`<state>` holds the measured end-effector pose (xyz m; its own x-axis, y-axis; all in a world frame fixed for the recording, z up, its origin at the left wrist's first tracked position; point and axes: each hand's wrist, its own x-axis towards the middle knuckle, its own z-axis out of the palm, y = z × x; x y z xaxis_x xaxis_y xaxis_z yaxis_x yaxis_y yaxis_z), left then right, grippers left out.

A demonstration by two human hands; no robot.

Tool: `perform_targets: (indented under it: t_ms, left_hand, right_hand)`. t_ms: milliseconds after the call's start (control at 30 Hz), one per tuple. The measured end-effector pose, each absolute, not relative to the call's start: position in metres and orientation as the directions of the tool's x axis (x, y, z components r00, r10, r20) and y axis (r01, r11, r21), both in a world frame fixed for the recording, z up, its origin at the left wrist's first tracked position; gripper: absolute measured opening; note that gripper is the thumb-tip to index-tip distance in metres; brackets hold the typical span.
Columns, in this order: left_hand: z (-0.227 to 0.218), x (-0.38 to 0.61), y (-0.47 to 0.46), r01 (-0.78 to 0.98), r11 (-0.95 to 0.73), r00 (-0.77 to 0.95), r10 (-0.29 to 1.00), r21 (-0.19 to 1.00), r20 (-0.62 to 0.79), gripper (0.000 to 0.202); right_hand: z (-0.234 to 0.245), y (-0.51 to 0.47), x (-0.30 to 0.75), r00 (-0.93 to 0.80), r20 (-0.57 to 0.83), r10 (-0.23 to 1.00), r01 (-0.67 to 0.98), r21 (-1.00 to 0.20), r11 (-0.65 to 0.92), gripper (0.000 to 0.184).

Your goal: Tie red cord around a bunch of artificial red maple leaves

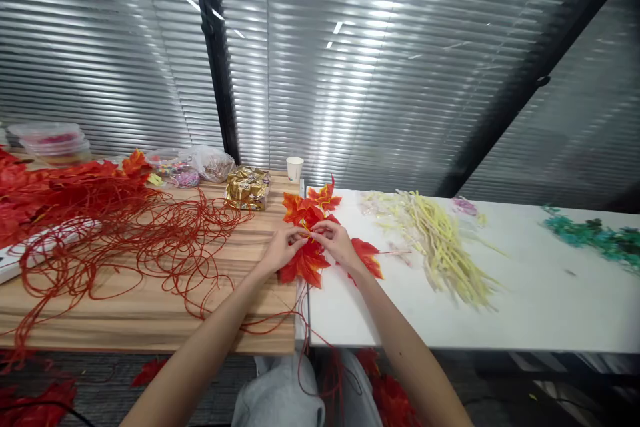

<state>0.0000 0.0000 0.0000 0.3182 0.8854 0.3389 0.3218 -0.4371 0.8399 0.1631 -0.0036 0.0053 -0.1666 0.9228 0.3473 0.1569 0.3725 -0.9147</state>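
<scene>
My left hand (pixel 283 249) and my right hand (pixel 339 243) meet at a cluster of red-orange artificial maple leaves (pixel 305 265). Thumbs and fingers are pinched together on both, gripping a leaf near its yellowish middle; the exact part between the fingertips is too small to make out. More leaves of the cluster (pixel 324 197) spread beyond the hands. Beside my right wrist lies another maple leaf (pixel 367 256), its thin red stem pointing right. Loose red cord (pixel 300 310) trails from below the leaves over the table edge towards my lap.
A tangle of red cord (pixel 165 247) covers much of the wooden table (pixel 150 333), with a pile of red leaves (pixel 45 193) at left. Behind stand a gold packet (pixel 247 188) and a paper cup (pixel 295 169). Yellow strips (pixel 445 247) and green foliage (pixel 595 233) lie on the white table (pixel 540 307).
</scene>
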Motion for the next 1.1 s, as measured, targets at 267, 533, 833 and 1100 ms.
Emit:
perform_targets:
  t_ms: [267, 533, 833, 1100]
  left_hand:
    - [-0.0026, 0.0003, 0.0017, 0.326, -0.439, 0.318, 0.885, 0.837, 0.34, 0.021]
    - [0.0006, 0.0003, -0.0005, 0.358, -0.469, 0.322, 0.874, 0.807, 0.364, 0.02]
    - [0.0044, 0.002, -0.0039, 0.374, -0.468, 0.321, 0.875, 0.801, 0.361, 0.019]
    - [0.0038, 0.0021, -0.0032, 0.374, -0.466, 0.316, 0.877, 0.802, 0.363, 0.019]
  right_hand:
    - [0.0021, -0.0022, 0.1633, -0.185, 0.316, 0.93, 0.192, -0.917, 0.35, 0.018]
    - [-0.0005, 0.0003, 0.1637, -0.178, 0.303, 0.936, 0.195, -0.922, 0.335, 0.02]
    - [-0.0048, 0.0053, 0.1648, -0.09, 0.303, 0.949, 0.179, -0.932, 0.314, 0.025]
    - [-0.0046, 0.0035, 0.1642, -0.123, 0.326, 0.937, 0.172, -0.923, 0.344, 0.019]
